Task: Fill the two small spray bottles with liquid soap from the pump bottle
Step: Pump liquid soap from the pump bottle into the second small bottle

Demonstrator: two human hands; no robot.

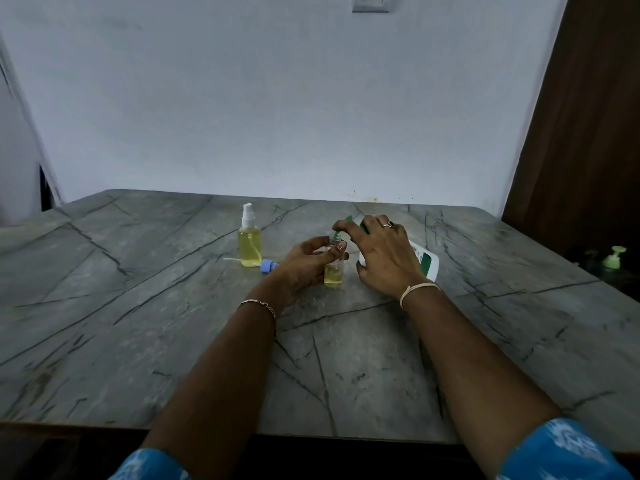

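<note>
1. The left hand (306, 263) curls its fingers and thumb round the open spray bottle (334, 273), which stands upright on the desk (173, 323). The grip probably steadies the narrow neck so that the bottle does not tip while being filled.
2. Just right of that bottle, the right hand (381, 258) grips the white pump bottle (427, 263). It is tilted so that its green nozzle (347, 220) sits just above the open mouth, apparently to aim the soap straight in.
3. Yellow liquid fills only the lower part of the open spray bottle, so I judge it partly filled.
4. Left of it and slightly farther back stands the filled spray bottle (249, 242), with its white sprayer fitted. It looks finished and set aside.
5. Between those two, a blue spray cap (268, 265) lies on its side with its dip tube, within reach for closing the open bottle.
6. The mouth is narrow, so soap could run down the outside.
</note>
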